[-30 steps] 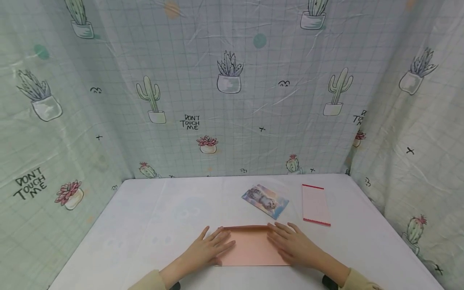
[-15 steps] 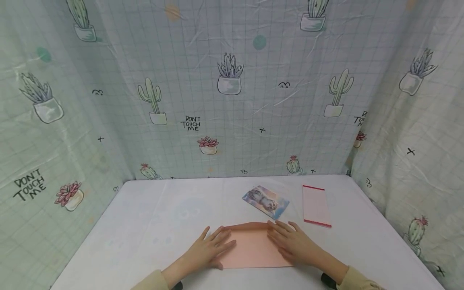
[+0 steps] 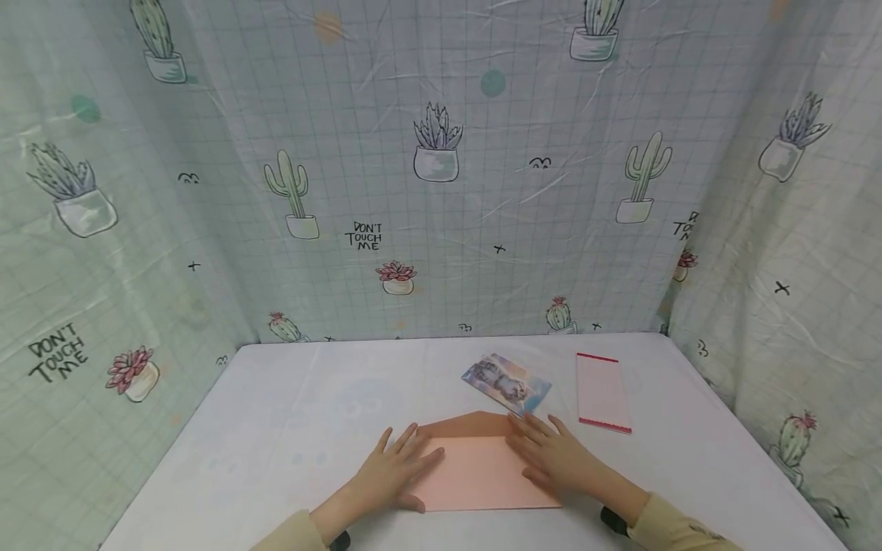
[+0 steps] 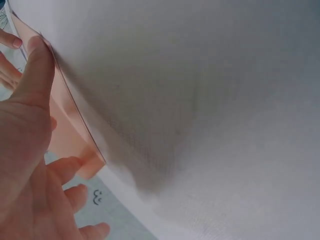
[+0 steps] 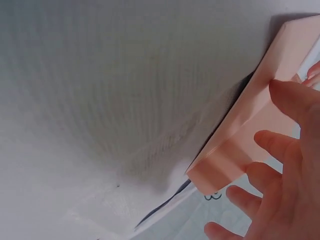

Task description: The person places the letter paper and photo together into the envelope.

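A pink envelope (image 3: 482,471) lies near the front of the white table (image 3: 289,413), its triangular flap (image 3: 475,423) open and pointing away from me. My left hand (image 3: 396,474) rests flat on the envelope's left end, fingers spread. My right hand (image 3: 554,459) lies flat on its right end, fingertips near the flap's fold. The left wrist view shows the envelope (image 4: 70,135) edge-on beside my thumb (image 4: 32,75). The right wrist view shows the envelope (image 5: 250,130) under my fingers (image 5: 295,100).
A colourful picture card (image 3: 506,383) lies just beyond the envelope. A pink lined slip with red ends (image 3: 602,392) sits to its right. Cactus-print curtains (image 3: 441,168) close off the back and both sides of the table.
The envelope's flap has swung open away from me, from a thin folded edge to a full triangle. Both hands stay flat on the envelope's ends.
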The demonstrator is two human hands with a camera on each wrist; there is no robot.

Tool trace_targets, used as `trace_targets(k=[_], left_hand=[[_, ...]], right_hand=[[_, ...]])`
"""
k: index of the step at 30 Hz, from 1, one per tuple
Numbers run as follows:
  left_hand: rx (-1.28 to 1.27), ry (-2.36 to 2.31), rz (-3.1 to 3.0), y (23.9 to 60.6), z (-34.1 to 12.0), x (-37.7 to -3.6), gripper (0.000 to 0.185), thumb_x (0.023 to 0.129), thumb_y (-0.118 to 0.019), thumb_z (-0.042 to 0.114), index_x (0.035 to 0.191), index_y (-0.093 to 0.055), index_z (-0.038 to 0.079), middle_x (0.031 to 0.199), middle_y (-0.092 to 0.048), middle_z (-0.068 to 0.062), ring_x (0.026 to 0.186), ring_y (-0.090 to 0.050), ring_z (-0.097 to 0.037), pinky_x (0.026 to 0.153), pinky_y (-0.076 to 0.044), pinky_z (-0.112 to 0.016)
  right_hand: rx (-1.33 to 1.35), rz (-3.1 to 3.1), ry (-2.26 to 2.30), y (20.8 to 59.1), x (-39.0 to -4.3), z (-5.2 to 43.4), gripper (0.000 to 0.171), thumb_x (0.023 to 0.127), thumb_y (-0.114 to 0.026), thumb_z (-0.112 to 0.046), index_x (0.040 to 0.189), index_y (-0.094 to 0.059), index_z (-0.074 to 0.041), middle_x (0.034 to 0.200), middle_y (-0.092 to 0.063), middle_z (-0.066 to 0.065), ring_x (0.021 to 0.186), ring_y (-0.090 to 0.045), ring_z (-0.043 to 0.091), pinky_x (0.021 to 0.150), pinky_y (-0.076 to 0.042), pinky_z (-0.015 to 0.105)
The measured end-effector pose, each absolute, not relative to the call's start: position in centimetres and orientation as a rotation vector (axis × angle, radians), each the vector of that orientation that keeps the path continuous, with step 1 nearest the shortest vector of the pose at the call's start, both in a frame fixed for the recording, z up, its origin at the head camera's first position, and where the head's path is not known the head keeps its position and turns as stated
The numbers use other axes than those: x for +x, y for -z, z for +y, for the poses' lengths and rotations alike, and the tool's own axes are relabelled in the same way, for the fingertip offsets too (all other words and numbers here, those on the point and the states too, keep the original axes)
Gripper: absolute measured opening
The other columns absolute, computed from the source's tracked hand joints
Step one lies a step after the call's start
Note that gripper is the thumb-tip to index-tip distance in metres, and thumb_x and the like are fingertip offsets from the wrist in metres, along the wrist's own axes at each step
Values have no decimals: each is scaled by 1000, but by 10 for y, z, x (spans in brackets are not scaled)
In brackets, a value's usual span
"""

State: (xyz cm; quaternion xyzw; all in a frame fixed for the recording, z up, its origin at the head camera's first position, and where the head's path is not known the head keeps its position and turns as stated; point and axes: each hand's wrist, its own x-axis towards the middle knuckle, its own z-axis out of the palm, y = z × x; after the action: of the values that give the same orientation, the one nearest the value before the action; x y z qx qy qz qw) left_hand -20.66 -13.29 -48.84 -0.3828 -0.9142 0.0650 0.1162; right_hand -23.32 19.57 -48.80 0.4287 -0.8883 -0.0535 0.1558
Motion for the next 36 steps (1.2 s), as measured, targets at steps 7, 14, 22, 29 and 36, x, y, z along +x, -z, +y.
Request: trace_targets(k=[7, 14, 22, 29, 36], left_hand=[[-1093, -128, -2737, 492, -136, -210, 84, 67, -48, 72, 134, -40, 22, 140, -38, -13, 127, -34, -39, 93, -34, -61], [-1040, -90, -2871, 488, -136, -210, 86, 67, -49, 71, 137, -36, 22, 143, -33, -11, 132, -27, -39, 97, -27, -64], [-1056, -93, -2855, 494, -140, -213, 88, 69, -38, 77, 137, -34, 22, 142, -35, -10, 130, -28, -39, 96, -25, -66], [-1054, -90, -2914, 489, -142, -212, 88, 69, -43, 76, 138, -33, 21, 144, -33, -8, 133, -25, -37, 99, -22, -65], [-1015, -109, -3020, 479, -142, -210, 90, 69, -48, 74, 140, -30, 21, 146, -30, -3, 136, -21, -33, 102, -19, -64]], right_hand=[[1228, -2851, 36, 481, -237, 192, 59, 85, -50, -46, 134, -41, -14, 146, -28, 11, 133, -25, 36, 98, -28, 61], [1240, -2941, -9, 479, -241, 194, 61, 87, -47, -47, 136, -37, -13, 146, -28, 11, 134, -22, 36, 98, -25, 63], [1253, -2971, -34, 480, -243, 196, 62, 87, -44, -50, 137, -36, -14, 145, -30, 10, 134, -22, 36, 98, -25, 63], [1247, -2979, -66, 481, -246, 198, 63, 86, -45, -53, 136, -37, -15, 145, -33, 8, 134, -23, 36, 99, -25, 63], [1257, -2984, -113, 485, -250, 200, 64, 86, -43, -55, 137, -36, -17, 145, -32, 6, 134, -23, 36, 99, -24, 63]])
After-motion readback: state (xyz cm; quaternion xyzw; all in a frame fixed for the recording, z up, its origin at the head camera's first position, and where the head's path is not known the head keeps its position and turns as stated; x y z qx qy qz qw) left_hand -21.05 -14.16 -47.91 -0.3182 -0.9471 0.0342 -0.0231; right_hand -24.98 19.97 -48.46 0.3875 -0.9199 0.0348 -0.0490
